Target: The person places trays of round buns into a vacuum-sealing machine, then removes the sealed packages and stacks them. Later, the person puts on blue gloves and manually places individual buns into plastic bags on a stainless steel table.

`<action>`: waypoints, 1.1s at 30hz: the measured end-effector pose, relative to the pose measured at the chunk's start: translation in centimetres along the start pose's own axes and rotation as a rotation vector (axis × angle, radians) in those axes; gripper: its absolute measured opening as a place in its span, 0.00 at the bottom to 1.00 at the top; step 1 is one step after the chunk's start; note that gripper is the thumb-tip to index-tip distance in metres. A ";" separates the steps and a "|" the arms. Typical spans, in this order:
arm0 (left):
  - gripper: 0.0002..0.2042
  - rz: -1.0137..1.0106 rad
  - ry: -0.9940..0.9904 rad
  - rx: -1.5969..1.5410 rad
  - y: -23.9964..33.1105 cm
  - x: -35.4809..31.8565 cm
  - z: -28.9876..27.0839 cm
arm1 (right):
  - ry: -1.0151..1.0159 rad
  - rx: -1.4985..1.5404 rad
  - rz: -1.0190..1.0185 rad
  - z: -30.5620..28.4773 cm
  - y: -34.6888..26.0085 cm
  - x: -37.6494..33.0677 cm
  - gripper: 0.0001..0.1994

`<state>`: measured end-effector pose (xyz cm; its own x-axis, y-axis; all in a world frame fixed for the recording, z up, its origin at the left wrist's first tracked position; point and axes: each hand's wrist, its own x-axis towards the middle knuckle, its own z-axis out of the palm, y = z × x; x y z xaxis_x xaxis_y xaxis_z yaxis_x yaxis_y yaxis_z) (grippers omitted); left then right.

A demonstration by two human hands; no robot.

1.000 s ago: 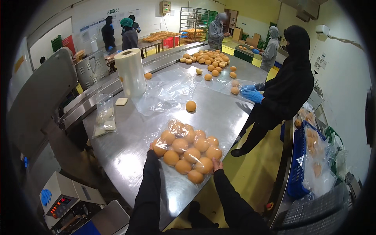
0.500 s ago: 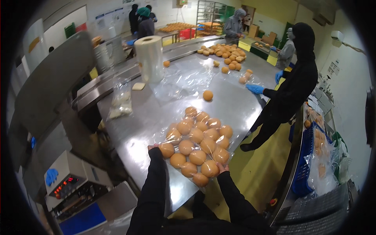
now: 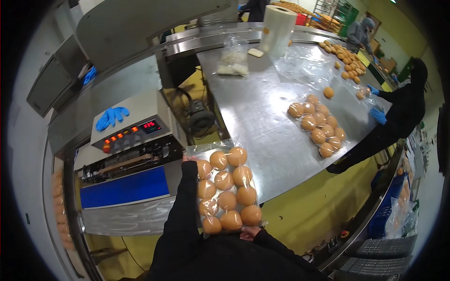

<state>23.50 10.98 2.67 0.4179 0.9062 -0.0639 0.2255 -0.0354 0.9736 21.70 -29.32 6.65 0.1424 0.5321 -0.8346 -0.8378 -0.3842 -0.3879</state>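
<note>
A clear plastic bag of round brown buns (image 3: 224, 180) hangs in front of me, off the near left corner of the steel table. My left hand (image 3: 189, 158) is closed on the bag's upper left edge, by its flat end. Down at the lower right corner, my right hand (image 3: 250, 232) is closed on the bag too; part of its fingers is hidden under the plastic. A second bag of buns (image 3: 320, 122) lies flat on the steel table (image 3: 267, 136), with a single loose bun (image 3: 328, 92) just beyond it.
To the left stands a sealing machine (image 3: 129, 124) with lit controls, blue gloves (image 3: 111, 118) on top and a blue belt (image 3: 124, 187). A film roll (image 3: 277, 30), a bag of pale pieces (image 3: 233, 61) and loose buns (image 3: 344, 56) occupy the table's far side. A co-worker (image 3: 405, 105) stands at right.
My view has swung left toward the machine. One bag of buns has been lifted off the table and carried left in both hands, while the other bag stays behind.
</note>
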 end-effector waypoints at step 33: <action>0.09 -0.271 0.357 0.221 -2.4 1.3 -10.9 | 0.488 -0.435 -0.973 16.0 -25.6 23.4 0.05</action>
<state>13.91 16.85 2.63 -0.0002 0.9816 -0.1912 0.4815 0.1677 0.8602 38.08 5.04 3.26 0.8902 0.4344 -0.1374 -0.0269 -0.2510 -0.9676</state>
